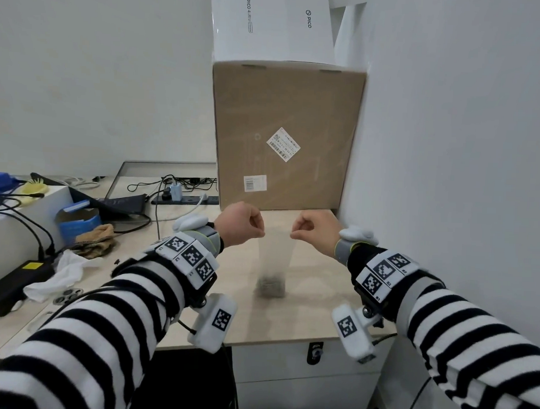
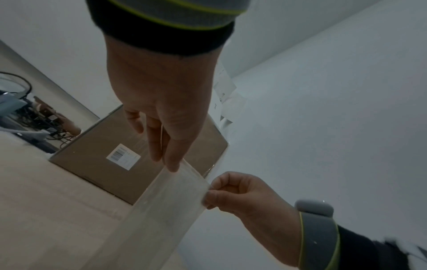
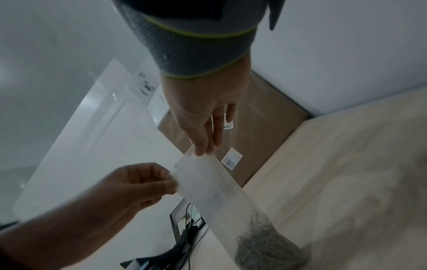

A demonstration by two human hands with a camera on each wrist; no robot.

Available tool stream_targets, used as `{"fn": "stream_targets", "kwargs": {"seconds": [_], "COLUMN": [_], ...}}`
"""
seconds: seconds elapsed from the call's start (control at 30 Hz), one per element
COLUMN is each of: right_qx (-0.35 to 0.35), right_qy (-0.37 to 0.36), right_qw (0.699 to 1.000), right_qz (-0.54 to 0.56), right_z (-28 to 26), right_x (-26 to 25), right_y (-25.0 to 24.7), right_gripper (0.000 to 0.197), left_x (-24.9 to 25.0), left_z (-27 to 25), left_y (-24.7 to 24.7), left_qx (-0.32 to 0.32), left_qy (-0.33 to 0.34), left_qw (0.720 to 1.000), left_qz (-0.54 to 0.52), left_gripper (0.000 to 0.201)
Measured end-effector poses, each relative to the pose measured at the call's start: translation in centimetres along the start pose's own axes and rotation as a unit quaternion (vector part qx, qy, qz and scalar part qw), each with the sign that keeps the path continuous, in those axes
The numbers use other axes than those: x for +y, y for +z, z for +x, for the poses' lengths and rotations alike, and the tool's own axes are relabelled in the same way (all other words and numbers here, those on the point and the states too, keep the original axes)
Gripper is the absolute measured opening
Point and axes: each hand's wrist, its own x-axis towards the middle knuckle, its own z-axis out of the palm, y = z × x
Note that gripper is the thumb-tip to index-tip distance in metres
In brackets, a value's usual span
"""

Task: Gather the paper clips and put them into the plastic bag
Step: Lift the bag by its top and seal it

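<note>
A clear plastic bag [image 1: 275, 259] hangs above the light wooden desk [image 1: 308, 300], held up by its top edge. A clump of grey paper clips [image 1: 271, 286] fills its bottom. My left hand [image 1: 242, 223] pinches the bag's top left corner and my right hand [image 1: 315, 229] pinches the top right corner, both with curled fingers. In the left wrist view the bag [image 2: 166, 204] stretches between my left hand [image 2: 169, 165] and my right hand [image 2: 211, 195]. The right wrist view has the bag [image 3: 212, 186], the clips [image 3: 263, 243], my right hand [image 3: 204, 151] and my left hand [image 3: 171, 184].
A large cardboard box [image 1: 286, 134] stands at the back of the desk against the wall, with a white box [image 1: 272, 24] on top. To the left lie cables, a power strip [image 1: 186, 198], a blue carton [image 1: 78, 222], cloth and a black adapter [image 1: 12, 284]. A white wall [image 1: 463, 150] closes the right side.
</note>
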Motion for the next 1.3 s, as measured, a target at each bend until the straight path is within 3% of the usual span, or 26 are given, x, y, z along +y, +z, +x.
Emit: {"fn": "stream_targets", "kwargs": {"seconds": [0.23,0.43,0.57,0.7,0.87,1.0,1.1,1.3], "right_qx": [0.084,0.128,0.143,0.128,0.107,0.104,0.085,0.088], "right_qy": [0.084,0.118,0.115,0.108,0.109,0.113,0.113,0.114], "right_qw": [0.976,0.965,0.97,0.964,0.967,0.96,0.951,0.933], "right_qz": [0.182,0.194,0.159,0.204,0.206,0.233,0.274,0.33], "right_z": [-0.7,-0.8,-0.4,-0.6,-0.6,-0.5,-0.6,-0.6], "right_x": [1.9,2.0,1.6,1.9,2.7,2.9,2.7,2.3], "right_y": [2.1,3.1,3.5,3.7,4.1,4.2,4.3,4.4], "right_gripper": [0.025,0.036,0.029,0.033,0.005,0.013,0.004,0.007], "left_x": [-1.5,-2.0,-1.9,-2.3,-2.7,-2.5,-2.6,-1.9], "left_z": [-0.5,-0.7,-0.6,-0.7,-0.9,-0.8,-0.6,-0.5], "left_y": [2.1,2.6,2.8,3.2,3.4,3.7,4.1,4.8], "left_qx": [0.059,0.051,0.048,0.061,0.054,0.044,0.048,0.029], "left_qy": [-0.074,-0.113,-0.112,-0.106,-0.094,-0.089,-0.088,-0.066], "left_qw": [0.977,0.942,0.94,0.934,0.924,0.921,0.924,0.909], "left_qz": [-0.19,-0.312,-0.318,-0.336,-0.366,-0.376,-0.368,-0.41], "left_gripper": [0.022,0.03,0.031,0.026,0.027,0.027,0.028,0.029]}}
